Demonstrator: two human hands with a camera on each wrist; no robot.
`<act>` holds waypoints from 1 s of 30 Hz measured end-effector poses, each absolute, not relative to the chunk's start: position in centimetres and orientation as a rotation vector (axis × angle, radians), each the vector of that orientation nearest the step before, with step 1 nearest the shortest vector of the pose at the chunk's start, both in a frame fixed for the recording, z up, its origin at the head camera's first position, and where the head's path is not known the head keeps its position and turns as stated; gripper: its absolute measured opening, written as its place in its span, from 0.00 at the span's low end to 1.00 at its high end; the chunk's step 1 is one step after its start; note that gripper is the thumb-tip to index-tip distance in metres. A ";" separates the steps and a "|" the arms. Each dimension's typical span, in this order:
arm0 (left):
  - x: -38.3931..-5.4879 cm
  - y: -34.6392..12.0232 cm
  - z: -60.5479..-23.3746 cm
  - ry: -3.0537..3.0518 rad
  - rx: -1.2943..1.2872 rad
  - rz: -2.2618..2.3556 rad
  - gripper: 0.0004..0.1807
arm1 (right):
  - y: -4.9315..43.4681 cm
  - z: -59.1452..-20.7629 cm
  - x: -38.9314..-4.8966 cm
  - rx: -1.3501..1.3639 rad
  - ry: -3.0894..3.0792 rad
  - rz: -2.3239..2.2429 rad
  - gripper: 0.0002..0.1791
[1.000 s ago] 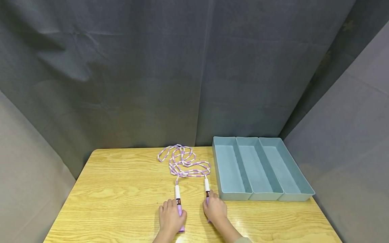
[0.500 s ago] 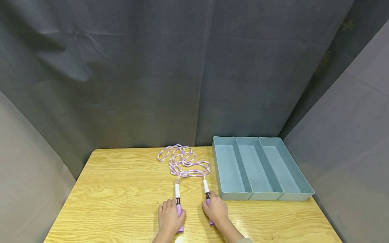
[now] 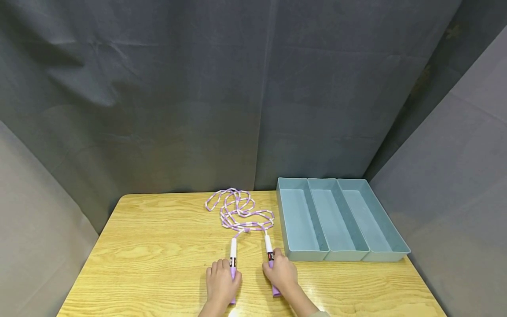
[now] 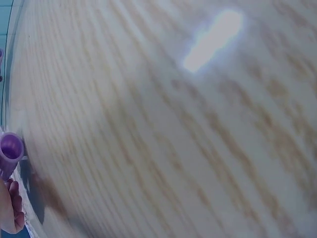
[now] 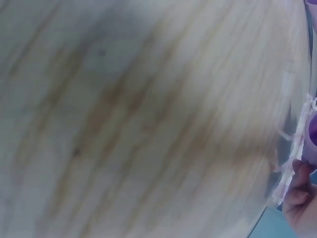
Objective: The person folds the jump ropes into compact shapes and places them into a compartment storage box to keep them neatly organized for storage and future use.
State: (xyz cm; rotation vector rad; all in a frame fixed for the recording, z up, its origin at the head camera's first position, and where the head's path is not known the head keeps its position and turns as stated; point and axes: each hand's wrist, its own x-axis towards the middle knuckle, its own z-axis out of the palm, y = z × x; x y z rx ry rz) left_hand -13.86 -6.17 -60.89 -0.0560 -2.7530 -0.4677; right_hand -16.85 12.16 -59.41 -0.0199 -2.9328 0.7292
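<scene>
A purple-and-white beaded jump rope (image 3: 239, 213) lies in loose loops on the table. Its two handles point away from me, roughly side by side. My left hand (image 3: 222, 281) grips the left handle (image 3: 233, 247) from its left side, thumb on the right. Around the right handle (image 3: 268, 242) my right hand (image 3: 282, 270) closes from the right. The left wrist view catches the hollow purple end of a handle (image 4: 6, 166) beside curled fingers (image 4: 17, 201). In the right wrist view, fingers (image 5: 297, 196) hold a purple handle end (image 5: 308, 151) at the edge.
A blue-grey tray (image 3: 309, 256) with three long compartments stands right of the rope, near the right hand. The wooden table (image 3: 150, 246) extends to the left. Dark grey cloth (image 3: 178, 110) hangs behind it, with lighter panels (image 3: 455, 176) at the sides.
The left handle has swivelled, its white tip moving right and its base left, bunching the rope before it. The right handle has tilted slightly, its base coming nearer me. Both hands barely moved.
</scene>
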 end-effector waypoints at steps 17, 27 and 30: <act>-13.9 -6.2 -59.9 -2.704 -0.091 -0.504 0.12 | 12.2 -58.6 -16.7 -0.049 -2.967 0.823 0.22; -14.0 -6.2 -59.7 -2.712 -0.112 -0.619 0.11 | 12.2 -58.3 -16.6 -0.068 -2.972 0.935 0.20; -14.0 -6.2 -59.6 -2.704 -0.118 -0.672 0.10 | 12.2 -58.1 -16.6 -0.059 -2.967 0.965 0.20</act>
